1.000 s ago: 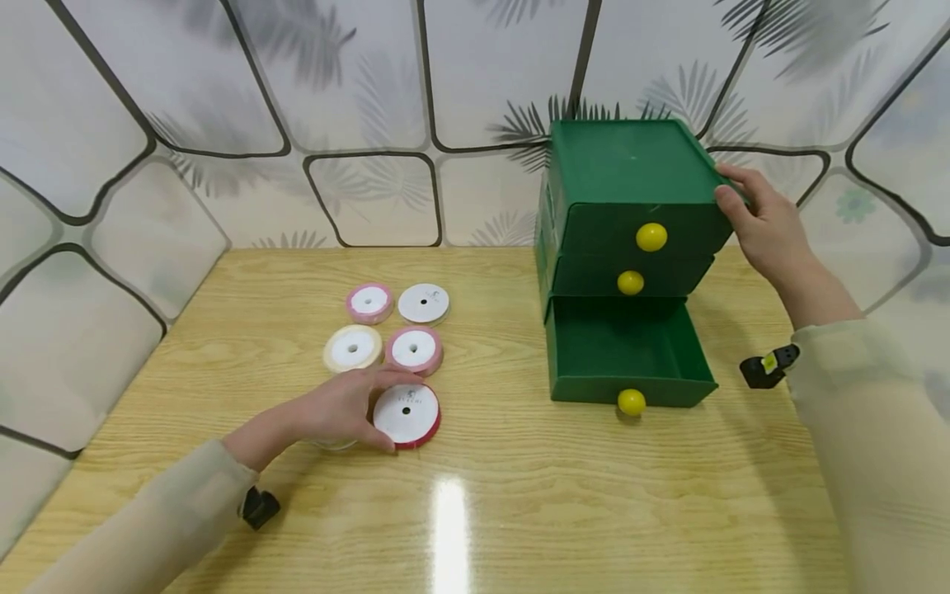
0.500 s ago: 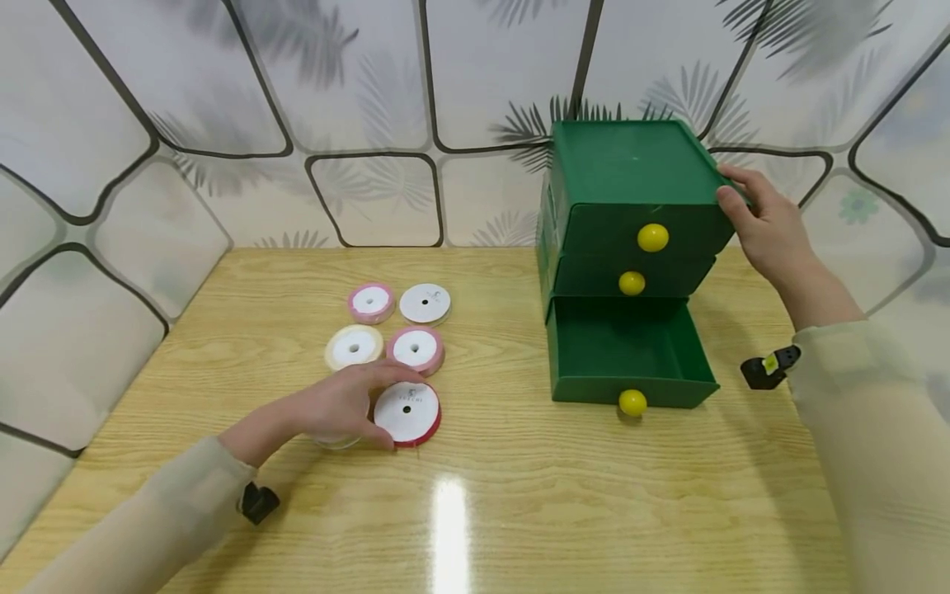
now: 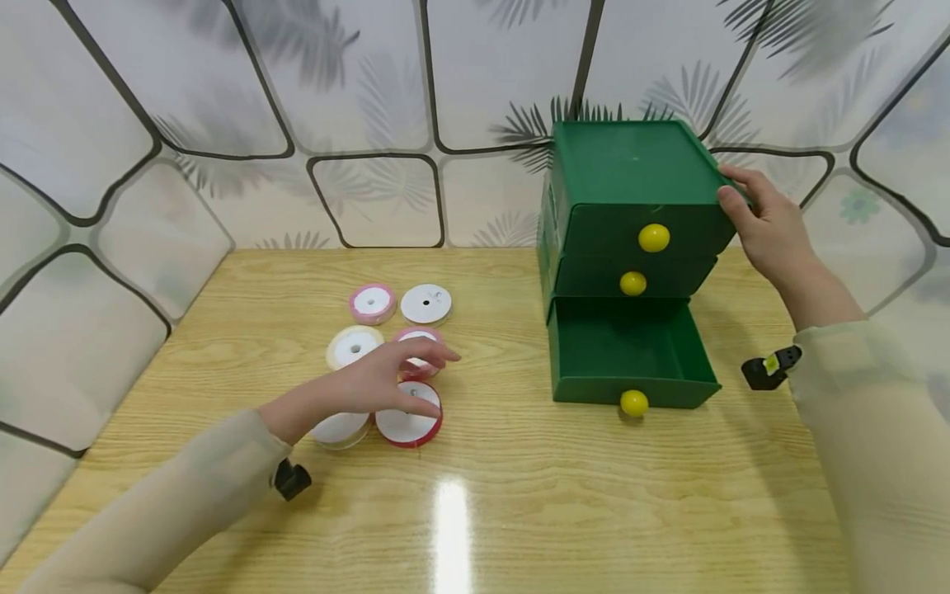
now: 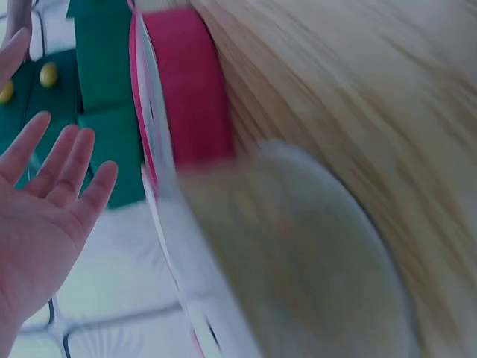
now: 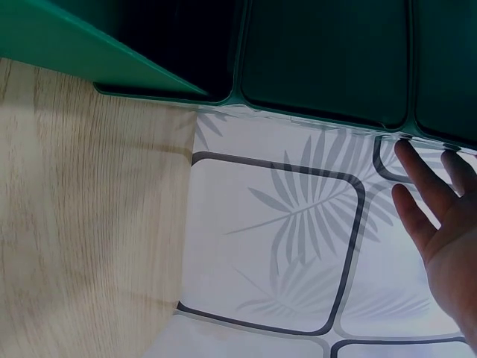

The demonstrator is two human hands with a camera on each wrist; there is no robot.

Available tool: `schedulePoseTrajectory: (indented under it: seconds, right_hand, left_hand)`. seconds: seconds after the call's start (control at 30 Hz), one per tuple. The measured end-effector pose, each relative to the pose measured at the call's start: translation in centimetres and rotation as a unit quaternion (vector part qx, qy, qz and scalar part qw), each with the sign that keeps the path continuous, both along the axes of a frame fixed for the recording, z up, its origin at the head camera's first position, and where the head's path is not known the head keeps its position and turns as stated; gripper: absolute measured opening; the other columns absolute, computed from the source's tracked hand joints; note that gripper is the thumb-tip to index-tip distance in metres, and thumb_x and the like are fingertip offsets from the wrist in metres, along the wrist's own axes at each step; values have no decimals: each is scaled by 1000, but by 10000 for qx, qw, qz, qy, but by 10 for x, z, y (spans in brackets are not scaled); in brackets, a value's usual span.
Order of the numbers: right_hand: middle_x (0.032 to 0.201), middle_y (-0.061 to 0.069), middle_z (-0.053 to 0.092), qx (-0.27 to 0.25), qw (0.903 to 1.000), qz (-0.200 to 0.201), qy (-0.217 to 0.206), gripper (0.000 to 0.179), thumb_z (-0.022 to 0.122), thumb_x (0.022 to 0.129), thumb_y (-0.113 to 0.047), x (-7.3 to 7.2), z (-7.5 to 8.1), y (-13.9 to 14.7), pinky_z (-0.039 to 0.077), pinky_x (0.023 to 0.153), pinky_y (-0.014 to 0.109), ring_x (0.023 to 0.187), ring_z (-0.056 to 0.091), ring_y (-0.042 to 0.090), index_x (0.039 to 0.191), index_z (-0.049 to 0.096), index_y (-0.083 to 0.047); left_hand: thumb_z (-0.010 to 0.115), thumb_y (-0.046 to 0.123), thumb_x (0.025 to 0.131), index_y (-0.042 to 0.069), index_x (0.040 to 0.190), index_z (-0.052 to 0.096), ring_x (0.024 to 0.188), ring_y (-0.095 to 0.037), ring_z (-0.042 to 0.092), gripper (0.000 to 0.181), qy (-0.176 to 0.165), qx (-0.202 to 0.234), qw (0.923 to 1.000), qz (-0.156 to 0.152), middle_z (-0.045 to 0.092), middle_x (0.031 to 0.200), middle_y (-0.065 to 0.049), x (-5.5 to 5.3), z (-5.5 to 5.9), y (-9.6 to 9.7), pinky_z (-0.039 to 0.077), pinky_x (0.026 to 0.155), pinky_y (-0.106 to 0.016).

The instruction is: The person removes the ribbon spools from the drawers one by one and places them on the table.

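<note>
My left hand point(image 3: 371, 384) hovers over the near ribbon spools, thumb and fingers spread with nothing between them. Beneath it lie a red ribbon spool point(image 3: 416, 435) and, to its left, a pale spool point(image 3: 343, 429). Farther back, a pink spool point(image 3: 420, 333) is partly covered by my fingers. The left wrist view shows an open palm point(image 4: 41, 224) beside the red ribbon point(image 4: 190, 89). My right hand point(image 3: 772, 231) rests on the top right edge of a green drawer cabinet point(image 3: 634, 161). In the right wrist view, its fairly straight fingers point(image 5: 428, 183) reach the cabinet's side.
A cream spool point(image 3: 347, 345), another pink spool point(image 3: 373, 304) and a white spool point(image 3: 426, 304) lie farther back on the wooden table point(image 3: 505, 511). The cabinet's bottom drawer point(image 3: 586, 390) is pulled out, with a yellow knob point(image 3: 634, 403). A patterned backdrop point(image 3: 371, 91) stands behind.
My left hand has left the red spool, rising and shifting away and slightly right, with its fingers spread wider. The spools stay in place. My right hand keeps its spot on the cabinet.
</note>
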State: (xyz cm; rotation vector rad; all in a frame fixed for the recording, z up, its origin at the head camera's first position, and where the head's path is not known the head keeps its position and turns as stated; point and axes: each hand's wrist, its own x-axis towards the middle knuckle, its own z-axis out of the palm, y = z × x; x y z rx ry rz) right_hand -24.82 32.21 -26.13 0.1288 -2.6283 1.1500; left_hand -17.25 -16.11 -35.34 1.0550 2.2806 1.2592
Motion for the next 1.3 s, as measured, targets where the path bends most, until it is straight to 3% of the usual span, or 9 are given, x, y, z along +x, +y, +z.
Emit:
schedulePoseTrajectory:
  seconds: [0.2,0.43,0.6,0.73,0.83,1.03,1.3]
  right_hand:
    - [155,22,24,-32,10000,-23,-67,56,36,103,-48,0,1,-2,17,109,62,138,24,47,154,29,-27]
    - [155,22,24,-67,10000,-2,-45,55,36,103,-48,-1,0,-1,16,110,62,138,24,46,154,30,-27]
    - [154,23,26,-71,10000,2,7,55,37,103,-47,-1,0,-2,17,110,61,137,26,47,153,31,-26]
    - [153,24,27,-84,10000,-2,36,54,37,103,-46,0,0,-2,18,110,61,136,27,47,153,32,-25]
    - [153,24,27,-83,10000,-6,34,54,36,103,-45,0,-1,-1,17,110,61,136,27,48,153,31,-24]
    - [154,24,26,-72,10000,-32,5,54,36,103,-46,-1,-1,0,17,109,61,136,26,48,153,31,-26]
    - [154,23,26,-65,9999,-85,-10,54,36,103,-48,-1,-1,-1,17,109,61,137,26,47,153,31,-29]
  left_hand:
    - [80,19,83,9,133,57,115,-17,56,56,-212,41,9997,-91,57,133,-9,-3,3,39,45,96,-44]
    - [75,15,86,9,133,57,116,-26,57,50,-855,391,9953,-223,57,131,-10,1,7,74,44,97,-45]
    - [73,9,88,2,130,58,113,-29,59,46,-1364,593,9884,-298,59,126,-18,8,8,95,48,93,-36]
    - [71,4,88,-5,126,60,103,-19,64,40,-1648,708,9831,-361,62,121,-22,13,4,113,51,87,-28]
    - [70,6,89,-5,123,63,95,-10,65,36,-1793,679,9809,-335,66,115,-18,17,0,128,51,85,-24]
    - [71,10,89,-5,118,65,87,-8,66,33,-2191,625,9733,-285,71,97,1,24,-8,152,51,81,-22]
    - [72,18,89,0,120,66,85,-5,65,36,-2284,398,9727,8,71,95,5,28,-17,173,52,76,-22]
